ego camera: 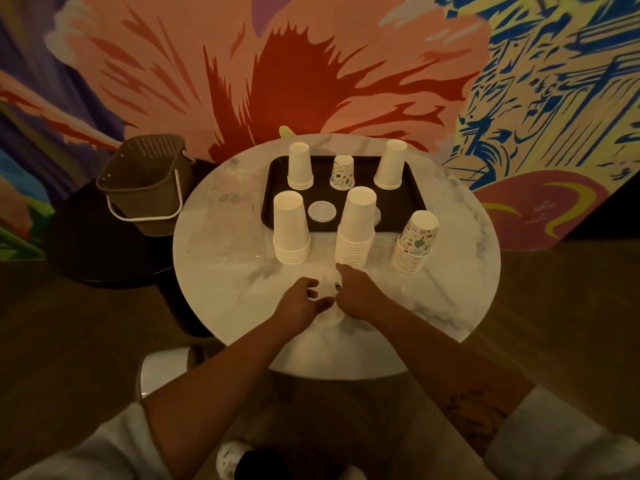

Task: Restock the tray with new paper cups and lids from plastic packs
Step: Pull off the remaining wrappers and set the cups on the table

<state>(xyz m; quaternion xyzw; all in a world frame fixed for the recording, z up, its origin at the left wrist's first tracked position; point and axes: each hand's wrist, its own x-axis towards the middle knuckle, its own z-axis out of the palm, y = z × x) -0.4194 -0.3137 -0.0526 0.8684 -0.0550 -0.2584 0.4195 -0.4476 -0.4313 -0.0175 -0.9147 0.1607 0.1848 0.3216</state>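
Working on plastic pack [326, 289], near edge of desk [214, 271].
Left hand [300, 301] pinches the pale film (blurry, contents unclear); right hand [357, 293] rests on it too, grip can't tell. Film likely light, slippery, crinkly: take an edge. Tray [414, 192] sits beyond.

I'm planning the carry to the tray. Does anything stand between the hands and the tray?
Three cup stacks stand on the table before the tray: a tall plain stack straight ahead of the left hand and right hand, a shorter plain stack to its left, a printed stack to its right, with gaps between.
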